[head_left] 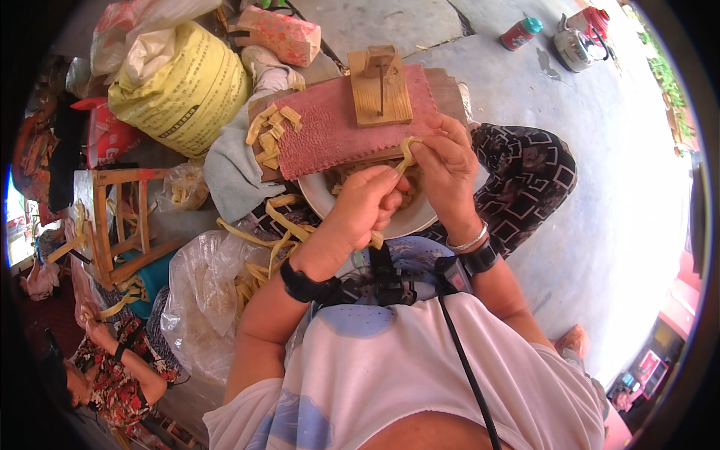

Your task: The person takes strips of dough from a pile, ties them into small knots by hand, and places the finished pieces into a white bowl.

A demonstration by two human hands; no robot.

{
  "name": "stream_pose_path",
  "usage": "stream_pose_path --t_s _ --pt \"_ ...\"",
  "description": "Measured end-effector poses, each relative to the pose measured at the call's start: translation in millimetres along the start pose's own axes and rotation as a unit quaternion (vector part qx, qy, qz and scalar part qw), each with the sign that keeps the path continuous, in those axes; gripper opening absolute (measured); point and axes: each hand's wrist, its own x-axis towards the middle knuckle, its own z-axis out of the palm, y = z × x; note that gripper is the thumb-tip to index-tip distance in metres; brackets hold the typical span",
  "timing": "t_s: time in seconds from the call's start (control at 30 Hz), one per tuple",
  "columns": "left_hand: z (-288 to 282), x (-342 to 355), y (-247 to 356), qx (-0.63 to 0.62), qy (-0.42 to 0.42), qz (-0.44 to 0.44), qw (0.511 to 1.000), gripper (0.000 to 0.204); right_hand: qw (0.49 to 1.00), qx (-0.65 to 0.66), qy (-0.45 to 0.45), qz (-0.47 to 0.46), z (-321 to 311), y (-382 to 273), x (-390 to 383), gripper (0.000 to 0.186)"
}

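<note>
Between my two hands runs a pale yellow, flat fibrous strip (406, 156). My left hand (365, 201) is closed round it, with a tail of the strip coming out below the fist. With thumb and fingers, my right hand (448, 166) pinches its upper, curled end. Just beyond is a board draped in pinkish-red textured cloth (322, 124), bearing a wooden block (366, 105) with a thin dark upright piece. Short cut pieces (271, 135) lie at the cloth's left end. Under my hands, a white basin (430, 222) holds more pieces, partly hidden.
Long yellow strips (281, 219) spill from a clear plastic bag (196, 296) on my left. A yellow woven sack (180, 90) and a wooden stool frame (127, 217) stand beyond. Another person (124, 382) handles a strip at lower left. A kettle (576, 51) and flask (519, 35) stand far right.
</note>
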Motion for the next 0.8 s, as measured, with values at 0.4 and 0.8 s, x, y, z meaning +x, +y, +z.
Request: stream_pose_path --t_s 0.4,0.8 --pt "-21.8 -12.5 -7.9 -0.002 -0.067 -0.003 0.998 0.020 0.913 0.312 0.085 0.249 -39.8 48.5 23.8 0.009" --pt "-30.2 -13.2 31.2 0.540 0.063 0.361 0.758 0.016 0.870 -0.097 -0.446 0.189 -46.5 -55.0 62.6 0.016"
